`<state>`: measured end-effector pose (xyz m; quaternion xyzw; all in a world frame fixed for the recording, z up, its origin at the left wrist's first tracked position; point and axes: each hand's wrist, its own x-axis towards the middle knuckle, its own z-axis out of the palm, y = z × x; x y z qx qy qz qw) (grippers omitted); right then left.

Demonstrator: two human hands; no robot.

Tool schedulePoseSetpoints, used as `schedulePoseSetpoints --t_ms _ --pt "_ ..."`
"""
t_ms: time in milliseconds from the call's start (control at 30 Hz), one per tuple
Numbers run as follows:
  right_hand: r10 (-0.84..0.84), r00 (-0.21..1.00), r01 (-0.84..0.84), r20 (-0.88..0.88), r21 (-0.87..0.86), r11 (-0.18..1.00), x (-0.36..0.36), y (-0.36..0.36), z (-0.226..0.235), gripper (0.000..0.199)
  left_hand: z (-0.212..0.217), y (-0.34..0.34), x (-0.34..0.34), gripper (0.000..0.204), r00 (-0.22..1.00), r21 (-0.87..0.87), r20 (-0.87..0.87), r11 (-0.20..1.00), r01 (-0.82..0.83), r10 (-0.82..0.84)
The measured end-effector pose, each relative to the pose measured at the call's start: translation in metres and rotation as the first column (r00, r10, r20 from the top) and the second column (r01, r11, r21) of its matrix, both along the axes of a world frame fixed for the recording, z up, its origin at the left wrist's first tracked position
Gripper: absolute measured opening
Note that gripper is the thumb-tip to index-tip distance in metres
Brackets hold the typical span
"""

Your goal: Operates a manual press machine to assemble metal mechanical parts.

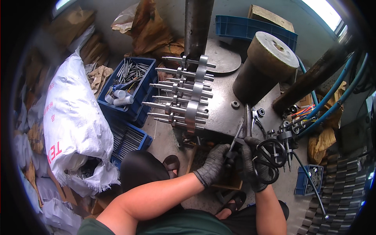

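Both forearms come up from the near edge, meeting above the knees. Left hand (213, 166), in a dark grey glove, is closed narrowly around a small dark part (231, 156) from which a thin metal rod (237, 137) points far and slightly right. Right hand (255, 166), gloved the same, sits just right of it, fingers curled on black scissors (270, 156) whose loops hang on the right side of the hand; their blades (248, 117) run far, just right of the rod. Whether the right fingers also touch the dark part cannot be told, since the two gloves overlap there.

Beyond the hands lies a grey steel table (223, 113). On its left edge stands a rack of shafts (188, 94), stacked in rows with the tips pointing left. A grey cylinder (266, 66) stands far right on the table, with a small ring (235, 104) near its foot. Left of the table, a blue bin (131, 84) holds thin rods, and a white sack (74, 117) lies further left. Blue hoses (333, 94) run along the right side.

Sandalled feet (172, 162) show beneath the arms; what lies under the hands is hidden and dim. A small blue box (309, 180) at right holds parts too small to name.
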<state>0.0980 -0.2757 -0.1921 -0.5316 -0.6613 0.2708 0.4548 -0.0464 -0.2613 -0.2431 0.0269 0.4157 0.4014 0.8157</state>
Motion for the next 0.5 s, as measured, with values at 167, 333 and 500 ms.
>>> schedulePoseSetpoints --t_ms 167,333,500 --pt "-0.144 0.918 0.063 -0.370 -0.223 0.973 -0.003 -0.009 0.013 0.019 0.001 0.001 0.001 0.022 0.999 -0.031 0.002 0.999 0.037 -0.037" --pt "-0.028 0.999 0.031 -0.038 0.099 0.995 -0.003 -0.003 0.003 0.022 0.003 0.000 0.000 0.027 0.997 -0.026 -0.076 0.999 0.025 -0.027" --pt "0.018 0.996 -0.022 0.087 0.046 0.999 0.006 -0.001 -0.001 0.020 0.001 -0.001 0.003 0.032 0.995 0.005 -0.104 1.000 0.000 0.000"
